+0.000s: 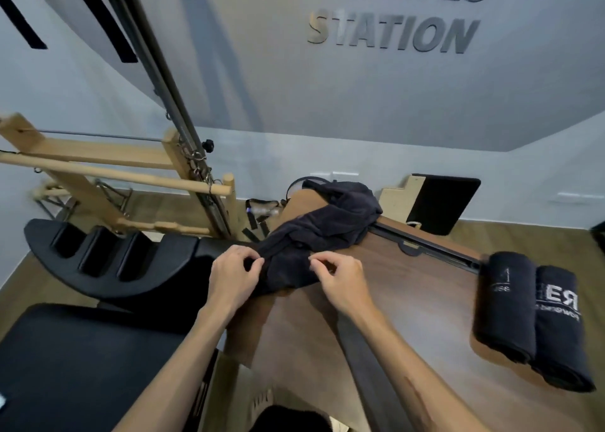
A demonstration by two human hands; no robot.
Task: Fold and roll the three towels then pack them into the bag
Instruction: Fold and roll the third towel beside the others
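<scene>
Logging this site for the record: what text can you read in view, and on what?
"STATION": raised letters on the wall.
"PILATES", top cut off by the frame: wall, line above.
"ER", mirrored, large white print: right rolled towel; the small line below is too blurred.
Small white print on left rolled towel: unreadable.

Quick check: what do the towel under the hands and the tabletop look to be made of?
Loose towel: dark, soft woven cloth, probably terry; it drapes and bunches in folds, matte. Both hands, left hand and right hand, pinch its near edge. Tabletop: brown wood-grain, smooth with slight sheen; solid wood or laminate, cannot tell.
</scene>
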